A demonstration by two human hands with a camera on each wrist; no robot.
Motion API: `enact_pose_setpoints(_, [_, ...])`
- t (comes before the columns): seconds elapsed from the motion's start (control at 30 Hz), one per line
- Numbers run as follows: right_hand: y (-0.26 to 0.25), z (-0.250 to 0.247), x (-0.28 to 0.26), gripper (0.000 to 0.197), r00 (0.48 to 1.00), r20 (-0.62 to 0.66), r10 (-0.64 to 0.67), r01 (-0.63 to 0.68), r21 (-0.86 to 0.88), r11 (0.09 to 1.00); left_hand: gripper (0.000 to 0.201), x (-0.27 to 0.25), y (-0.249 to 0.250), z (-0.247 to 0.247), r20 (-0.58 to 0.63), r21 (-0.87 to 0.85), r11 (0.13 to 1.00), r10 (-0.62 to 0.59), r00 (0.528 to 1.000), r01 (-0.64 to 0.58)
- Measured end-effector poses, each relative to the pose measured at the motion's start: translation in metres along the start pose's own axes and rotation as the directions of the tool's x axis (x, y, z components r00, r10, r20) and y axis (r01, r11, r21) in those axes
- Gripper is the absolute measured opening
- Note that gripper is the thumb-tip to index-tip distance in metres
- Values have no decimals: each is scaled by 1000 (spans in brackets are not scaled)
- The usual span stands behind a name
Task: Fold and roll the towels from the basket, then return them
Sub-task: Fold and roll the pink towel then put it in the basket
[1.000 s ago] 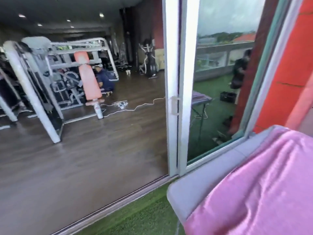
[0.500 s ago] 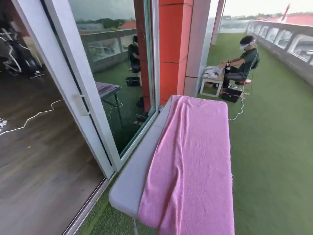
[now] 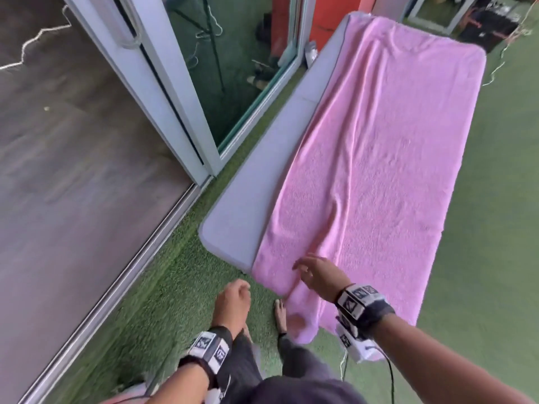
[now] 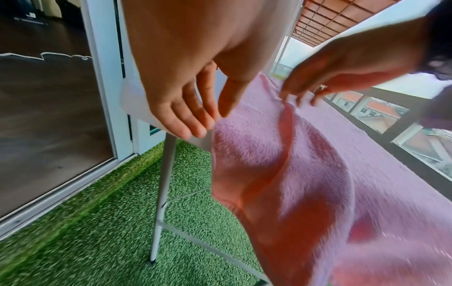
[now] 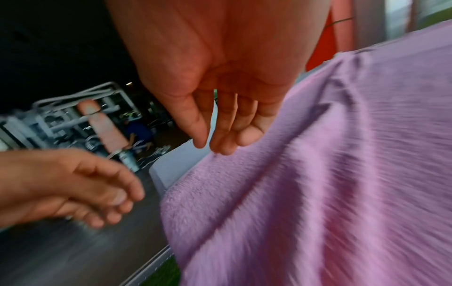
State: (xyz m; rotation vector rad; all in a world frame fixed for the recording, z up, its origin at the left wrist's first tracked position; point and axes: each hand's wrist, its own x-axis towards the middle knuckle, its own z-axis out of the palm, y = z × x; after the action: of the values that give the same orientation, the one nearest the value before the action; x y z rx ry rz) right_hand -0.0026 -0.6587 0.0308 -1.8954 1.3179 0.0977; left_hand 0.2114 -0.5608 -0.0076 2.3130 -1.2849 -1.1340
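Note:
A pink towel (image 3: 379, 170) lies spread lengthwise on a grey folding table (image 3: 262, 176), and its near end hangs over the table's edge. My right hand (image 3: 312, 272) hovers over the towel's near left corner with relaxed fingers; its fingertips (image 4: 293, 98) are at the cloth. My left hand (image 3: 234, 298) hangs loosely curled in the air, just left of the hanging end, and holds nothing. In the left wrist view, the left hand's fingers (image 4: 193, 125) are close to the table's corner. The right wrist view shows the towel (image 5: 318, 174) under my straight fingers (image 5: 220, 139). No basket is in view.
A sliding glass door frame (image 3: 163, 91) and a wooden floor (image 3: 73, 170) lie to the left. Green turf (image 3: 495, 199) surrounds the table. A black case with cables (image 3: 490, 21) sits beyond the far end. My bare feet (image 3: 280, 313) stand at the near end, by the table leg (image 4: 164, 183).
The head view has swung from the gym room to the right and then down onto the table. Both hands have come into view at the towel's near end.

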Motion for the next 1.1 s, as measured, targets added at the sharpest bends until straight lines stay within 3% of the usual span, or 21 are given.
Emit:
enact_pose_setpoints(0.13, [-41, 0, 68, 37, 985, 64, -162, 172, -223, 960, 13, 32, 29, 7, -47, 102, 992, 83, 995, -78])
enact_pose_setpoints(0.23, [-51, 5, 102, 49, 971, 143, -194, 233, -356, 905, 17, 51, 27, 9, -38, 247, 965, 105, 994, -92])
enact_pose_setpoints(0.3, [-50, 8, 115, 47, 964, 186, -188, 248, -389, 887, 11, 57, 29, 5, -72, 266, 960, 105, 992, -82])
enact_pose_setpoints(0.43, [-53, 8, 129, 25, 954, 253, -162, 257, -405, 878, 13, 60, 35, -7, 14, 293, 952, 92, 996, -92])
enact_pose_setpoints(0.5, [-64, 5, 135, 18, 954, 220, -202, 271, -353, 896, 10, 64, 29, -14, -57, 202, 974, 112, 992, -98])
enact_pose_setpoints(0.57, [-78, 4, 143, 15, 945, 160, -284, 320, -293, 901, 10, 67, 20, -23, -140, -18, 993, 113, 984, -116])
enact_pose_setpoints(0.63, [-93, 3, 154, 14, 932, 125, -340, 362, -255, 897, 16, 72, 11, -32, -113, -259, 959, 88, 990, -115])
enact_pose_setpoints(0.73, [-113, 1, 173, 13, 920, 77, -385, 392, -213, 895, 12, 83, 2, -56, -64, -350, 934, 57, 996, -76])
enact_pose_setpoints(0.8, [-123, -2, 188, 14, 920, 88, -381, 391, -229, 892, 29, 96, -9, -75, -92, -391, 919, 23, 995, -58])
enact_pose_setpoints(0.9, [-129, -13, 218, 18, 949, 189, -251, 304, -349, 886, 24, 120, -24, -109, -104, -349, 936, -2, 995, -34])
enact_pose_setpoints(1.0, [-125, -42, 249, 20, 976, 166, -143, 202, -425, 882, 15, 142, -38, -136, -95, -243, 970, -14, 995, -10])
enact_pose_setpoints(1.1, [-118, -74, 273, 20, 991, 113, -75, 119, -463, 879, 28, 154, -51, -147, -87, -139, 990, -45, 995, 32])
